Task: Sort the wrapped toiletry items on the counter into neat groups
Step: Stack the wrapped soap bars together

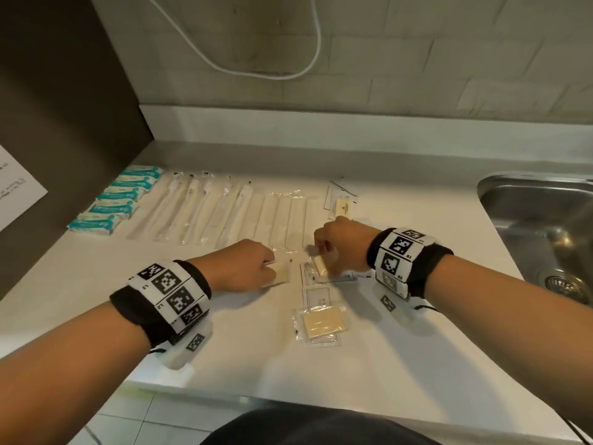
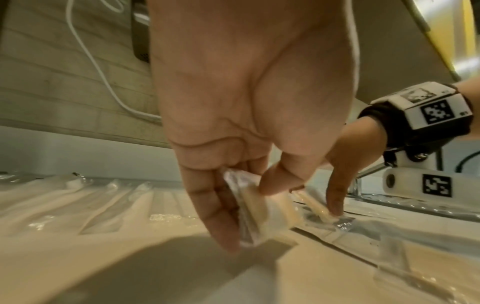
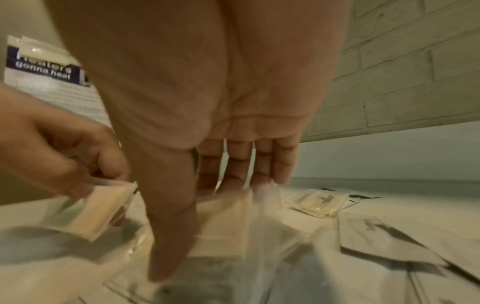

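I am standing at a white tabletop [image 1: 417,364]. My left hand [image 1: 244,264] is near the middle of it. Its grip is pinching a small clear packet with a pale yellow pad inside [image 2: 262,214], thumb on one side and fingers on the other. The packet is tilted, and I cannot tell if its low corner is touching the tabletop.

My right hand [image 1: 343,245] is at about 3 o'clock from my left hand, close beside it. Its grip is pinching a second small pad packet [image 1: 321,264] between thumb and fingers. This one stands on its edge on top of some flat white paper sachets [image 1: 324,279].

At 6 o'clock from my right hand there is one more clear pad packet [image 1: 321,322], lying flat on another white sachet.

At the back, things lie in tidy rows. At 10 o'clock there is a row of teal and white wrapped packs [image 1: 112,200], side by side. Just right of them is a row of long toothbrushes in clear wrap [image 1: 199,207]. Next come long flat clear packets [image 1: 285,216]. At 12 o'clock from my right hand sits a little pile of flat sachets [image 1: 341,203].

A steel sink [image 1: 542,220] is at 3 o'clock, at the right end of the tabletop. A white cable [image 1: 256,69] hangs in a loop on the brick wall behind.
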A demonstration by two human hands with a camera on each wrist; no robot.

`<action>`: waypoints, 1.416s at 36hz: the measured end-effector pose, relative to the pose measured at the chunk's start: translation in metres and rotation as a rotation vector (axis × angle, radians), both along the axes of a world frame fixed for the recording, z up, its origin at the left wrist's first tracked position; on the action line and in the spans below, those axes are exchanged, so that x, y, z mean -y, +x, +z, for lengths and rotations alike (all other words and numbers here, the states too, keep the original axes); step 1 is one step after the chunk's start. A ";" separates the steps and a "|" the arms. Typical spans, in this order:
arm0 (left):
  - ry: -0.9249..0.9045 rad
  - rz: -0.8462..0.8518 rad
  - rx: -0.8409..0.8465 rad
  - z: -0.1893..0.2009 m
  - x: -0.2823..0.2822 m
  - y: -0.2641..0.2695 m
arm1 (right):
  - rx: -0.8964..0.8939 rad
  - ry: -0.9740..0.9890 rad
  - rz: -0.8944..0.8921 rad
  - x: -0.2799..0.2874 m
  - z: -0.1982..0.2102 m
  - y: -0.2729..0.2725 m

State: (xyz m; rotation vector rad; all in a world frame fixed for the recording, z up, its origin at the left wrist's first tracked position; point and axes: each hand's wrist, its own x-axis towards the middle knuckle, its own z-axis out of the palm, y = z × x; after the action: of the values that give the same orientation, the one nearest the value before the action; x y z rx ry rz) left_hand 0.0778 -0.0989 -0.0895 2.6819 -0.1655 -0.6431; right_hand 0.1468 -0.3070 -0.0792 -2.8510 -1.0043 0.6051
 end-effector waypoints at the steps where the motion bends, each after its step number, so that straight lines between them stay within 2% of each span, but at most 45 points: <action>1: -0.040 0.028 0.024 0.002 0.000 0.000 | -0.034 0.030 -0.028 0.001 0.003 0.000; 7: -0.371 0.254 0.095 0.013 -0.001 -0.001 | -0.063 0.266 -0.061 0.008 0.020 -0.001; 12: -0.604 0.341 0.137 0.019 0.006 -0.001 | -0.018 0.417 -0.046 0.006 0.039 -0.004; 17: -0.844 0.385 0.053 0.024 0.020 -0.005 | 0.007 0.524 -0.007 -0.008 0.044 -0.014; 22: -0.997 0.432 0.053 0.029 0.026 -0.010 | 0.094 0.622 -0.078 -0.013 0.040 -0.019; 26: -1.011 0.410 0.016 0.032 0.023 -0.016 | 0.163 0.627 -0.116 -0.014 0.035 -0.025; 30: -0.846 0.263 0.039 0.031 0.022 -0.018 | 0.289 0.592 -0.149 -0.013 0.030 -0.035; 32: -0.803 0.245 0.084 0.028 0.021 -0.017 | 0.317 0.574 -0.222 -0.010 0.026 -0.040; 35: -0.766 0.272 0.134 0.026 0.018 -0.015 | 0.211 0.424 -0.320 -0.002 0.019 -0.048; 38: -0.793 0.295 0.145 0.025 0.017 -0.011 | -0.049 0.134 -0.199 0.004 0.009 -0.061; 41: -0.809 0.275 0.165 0.024 0.019 -0.007 | -0.226 0.036 -0.110 0.003 -0.003 -0.075; 46: -0.820 0.259 0.166 0.021 0.025 -0.001 | -0.179 0.061 -0.102 0.003 -0.017 -0.083; 51: -0.814 0.257 0.176 0.020 0.029 0.003 | -0.164 0.035 -0.103 0.008 -0.014 -0.078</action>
State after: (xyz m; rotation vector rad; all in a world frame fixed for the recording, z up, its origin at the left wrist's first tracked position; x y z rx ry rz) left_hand 0.0811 -0.1275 -0.0694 1.9178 -0.0953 -0.1860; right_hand 0.0689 -0.3150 -0.0935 -2.7485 -0.8287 0.7872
